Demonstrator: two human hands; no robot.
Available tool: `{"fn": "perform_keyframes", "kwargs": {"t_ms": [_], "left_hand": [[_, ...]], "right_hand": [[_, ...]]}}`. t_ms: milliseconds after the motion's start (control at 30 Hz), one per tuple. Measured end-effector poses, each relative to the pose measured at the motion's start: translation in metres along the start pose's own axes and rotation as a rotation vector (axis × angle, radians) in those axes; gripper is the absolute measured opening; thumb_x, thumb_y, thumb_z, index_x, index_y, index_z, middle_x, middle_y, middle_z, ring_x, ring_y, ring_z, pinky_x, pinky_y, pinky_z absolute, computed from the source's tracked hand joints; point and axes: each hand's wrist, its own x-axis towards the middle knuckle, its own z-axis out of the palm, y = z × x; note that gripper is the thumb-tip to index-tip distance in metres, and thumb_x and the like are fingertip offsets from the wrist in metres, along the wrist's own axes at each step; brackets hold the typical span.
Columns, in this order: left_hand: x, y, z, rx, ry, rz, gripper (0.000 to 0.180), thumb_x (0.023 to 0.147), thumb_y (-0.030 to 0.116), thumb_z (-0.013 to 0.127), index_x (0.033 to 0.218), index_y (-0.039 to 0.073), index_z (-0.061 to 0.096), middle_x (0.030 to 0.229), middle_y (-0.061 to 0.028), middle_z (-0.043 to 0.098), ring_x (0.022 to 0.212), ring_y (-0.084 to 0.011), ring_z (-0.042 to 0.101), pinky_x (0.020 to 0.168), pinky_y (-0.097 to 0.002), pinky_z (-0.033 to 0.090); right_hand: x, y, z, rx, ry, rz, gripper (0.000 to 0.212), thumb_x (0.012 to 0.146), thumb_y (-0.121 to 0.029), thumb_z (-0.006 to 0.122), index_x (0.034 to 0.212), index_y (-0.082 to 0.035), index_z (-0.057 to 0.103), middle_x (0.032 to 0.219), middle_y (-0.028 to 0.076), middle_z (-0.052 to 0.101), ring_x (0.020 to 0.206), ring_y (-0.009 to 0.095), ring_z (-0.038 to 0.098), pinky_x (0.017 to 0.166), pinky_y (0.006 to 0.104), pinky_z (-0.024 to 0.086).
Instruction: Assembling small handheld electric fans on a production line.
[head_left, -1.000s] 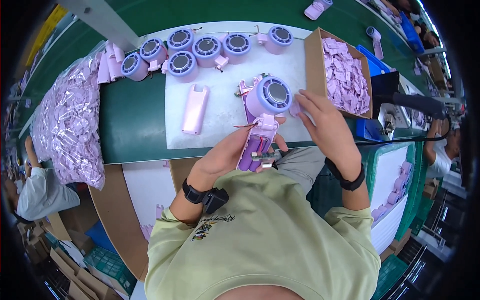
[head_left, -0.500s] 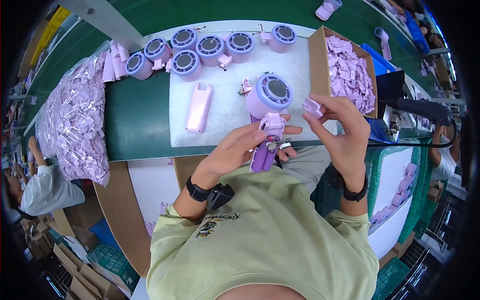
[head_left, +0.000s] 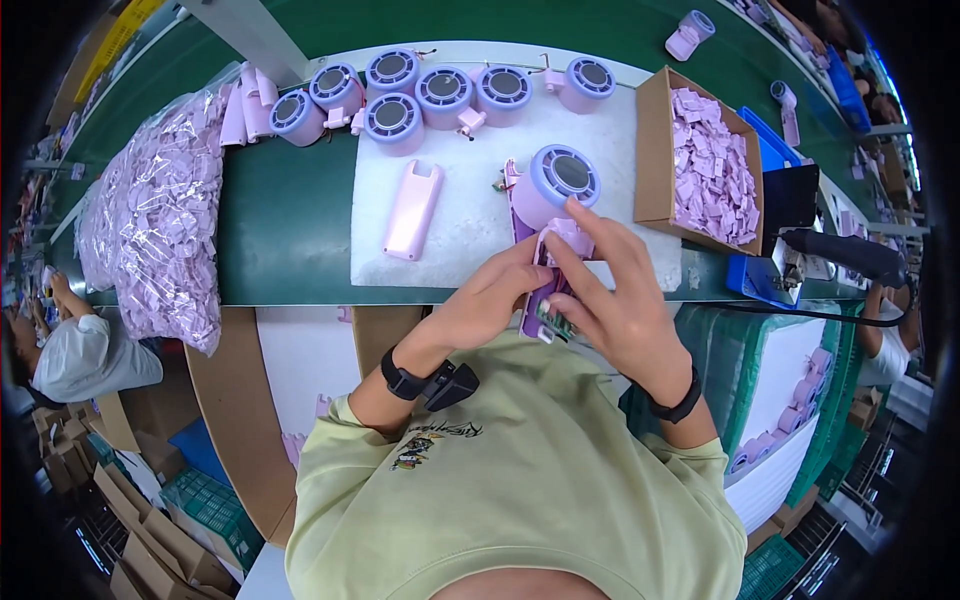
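Observation:
A partly assembled handheld fan (head_left: 548,206) is held over the front edge of the mat, its round head away from me and its handle pointing toward my body. My left hand (head_left: 492,303) is closed around the handle, where purple casing and a green circuit board show. My right hand (head_left: 628,300) is closed at the fan's neck, its fingers pressing a small lilac plastic part (head_left: 570,236) there. Those fingers partly cover the part and the wiring. On the mat, left of the fan, lies a glossy pink handle cover (head_left: 413,212).
Several fan heads (head_left: 444,92) stand along the back of the white mat (head_left: 465,240). To the right is a cardboard box (head_left: 655,160) of small lilac parts, with a black-handled tool (head_left: 845,250) beyond. A clear bag (head_left: 165,220) of parts bulges at the left.
My right hand has moved left, bringing the small lilac part from beside the fan to its neck. The left hand still grips the handle. The view has shifted slightly.

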Motion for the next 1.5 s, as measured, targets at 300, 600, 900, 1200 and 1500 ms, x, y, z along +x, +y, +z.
{"fn": "perform_keyframes", "kwargs": {"t_ms": [300,600,900,1200,1500], "left_hand": [[-0.001,0.007,0.004,-0.091,-0.097,-0.014,0.046,0.094,0.009,0.031,0.139,0.000,0.038,0.103,-0.0098,0.064,0.083,-0.0121,0.057,0.077,-0.0277,0.047],[-0.005,0.017,0.002,0.073,-0.109,-0.003,0.041,0.096,0.011,0.029,0.133,0.001,0.044,0.091,-0.0070,0.064,0.078,-0.0104,0.055,0.071,-0.0255,0.044],[-0.006,0.022,0.007,0.175,-0.081,0.017,0.037,0.096,0.012,0.032,0.127,-0.001,0.049,0.084,-0.0052,0.062,0.075,-0.0096,0.053,0.070,-0.0251,0.042],[-0.005,0.021,0.005,0.214,-0.096,-0.010,0.033,0.096,0.013,0.033,0.121,0.001,0.051,0.080,-0.0047,0.061,0.071,-0.0100,0.051,0.065,-0.0252,0.040],[-0.007,0.020,0.009,0.241,-0.065,0.033,0.032,0.096,0.013,0.034,0.120,0.001,0.051,0.079,-0.0045,0.060,0.067,-0.0099,0.050,0.062,-0.0258,0.041]], "right_hand": [[-0.013,0.003,-0.005,0.125,0.174,0.099,0.038,0.071,0.007,0.074,0.108,0.002,0.066,0.114,0.017,0.067,0.095,0.031,0.067,0.083,0.0356,0.054],[0.000,0.007,-0.022,0.152,-0.024,-0.063,0.034,0.071,0.007,0.073,0.104,-0.001,0.069,0.111,0.014,0.069,0.092,0.028,0.067,0.078,0.0336,0.054],[0.000,0.004,-0.027,0.095,-0.070,-0.071,0.035,0.071,0.008,0.071,0.104,-0.002,0.071,0.107,0.011,0.068,0.089,0.027,0.064,0.075,0.0333,0.052],[-0.004,0.001,-0.029,0.138,-0.097,-0.040,0.036,0.070,0.009,0.071,0.104,-0.003,0.071,0.109,0.011,0.067,0.086,0.024,0.064,0.074,0.0329,0.052],[-0.007,0.004,-0.023,0.100,-0.067,-0.068,0.037,0.069,0.008,0.072,0.104,-0.004,0.071,0.109,0.012,0.067,0.087,0.025,0.064,0.074,0.0324,0.052]]}}
